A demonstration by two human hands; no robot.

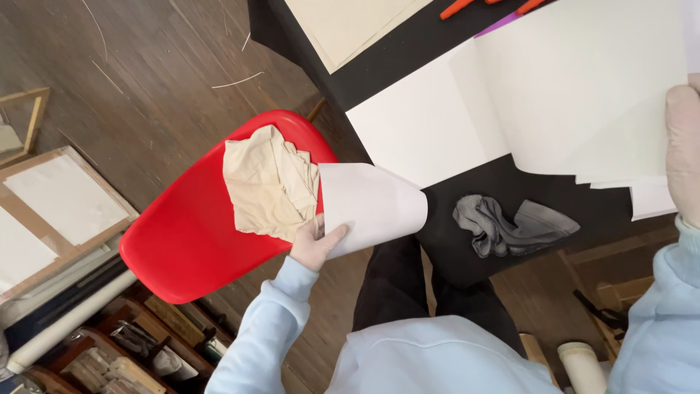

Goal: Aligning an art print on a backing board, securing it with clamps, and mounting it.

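My left hand point(315, 244), in a thin glove, grips the curled-up end of a large white paper sheet point(430, 131) just above the red plastic chair seat point(186, 233). A crumpled beige cloth point(268, 186) lies on that seat, touching my left fingers. My right hand point(684, 149), also gloved, holds the far end of the white sheets point(583, 95) at the right edge of view. The paper spans the black table point(394, 55) between both hands.
A crumpled grey cloth point(503, 225) lies on the black table near its front edge. Cream sheets point(350, 25) and orange-handled tools point(459, 7) sit at the table's far side. Framed boards point(51, 211) lean at left on the wood floor. Rolled tubes point(583, 365) stand below.
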